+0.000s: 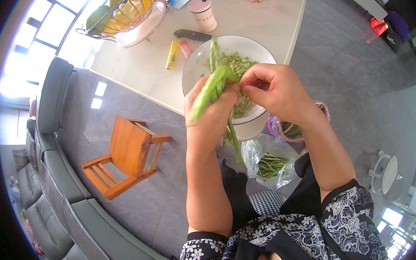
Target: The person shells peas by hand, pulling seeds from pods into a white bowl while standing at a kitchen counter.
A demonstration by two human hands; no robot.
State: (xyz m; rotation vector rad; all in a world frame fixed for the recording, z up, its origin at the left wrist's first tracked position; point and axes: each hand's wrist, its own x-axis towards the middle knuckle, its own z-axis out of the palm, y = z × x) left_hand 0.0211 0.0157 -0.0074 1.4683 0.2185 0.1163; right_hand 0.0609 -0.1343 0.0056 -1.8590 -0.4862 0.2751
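Note:
My left hand [210, 105] is closed around a bunch of long green bean pods [215, 58], their ends sticking out above and below the fist. One bright green pod is blurred across the back of that hand. Beside it, my right hand [273, 86] pinches thumb and forefinger together at the bunch; whether something small is between the fingertips cannot be told. Both hands are over a white enamel bowl [197, 64] with a dark rim, which holds shelled green beans [238, 63] and stands at the table's corner.
On the table [147, 80] are a black-handled knife [192, 35], a yellow lighter [172, 55], a pink lidded cup [203, 16] and a wire fruit basket [126, 17]. Below are a plastic bag [250, 156] of long green beans [271, 164] and a pink-rimmed basket [324, 110]. A wooden chair [128, 149] stands left.

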